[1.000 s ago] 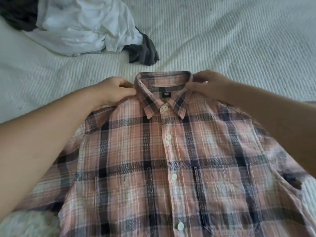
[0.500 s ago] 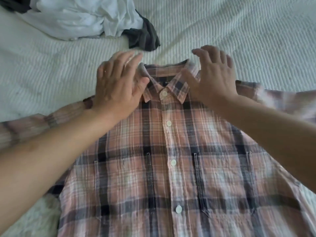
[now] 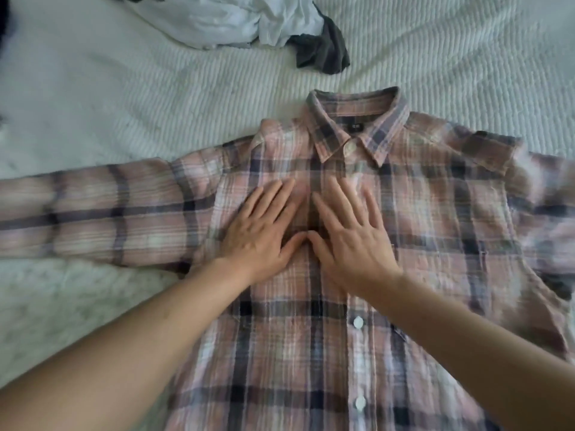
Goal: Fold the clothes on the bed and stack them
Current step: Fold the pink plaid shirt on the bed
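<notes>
Both hands flat on shirt (image 3: 404, 275), fingers straight.
Left hand (image 3: 261, 234) nearest the outstretched sleeve (image 3: 102, 213); right hand (image 3: 351, 237) beside it.

Shirt (image 3: 420, 231): pink, navy and white plaid; white buttons
Bedspread (image 3: 451, 57): white, ribbed
Garment (image 3: 236, 17): white
Cloth (image 3: 326, 49): dark grey

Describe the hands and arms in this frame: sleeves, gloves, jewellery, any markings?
Two bare human hands, left hand and right hand, with bare forearms running to the bottom edge of the view. No sleeves, gloves, rings, watch or bracelets show. No tattoos or markings can be made out; nails look short and unpainted, though motion blur limits detail.
</notes>
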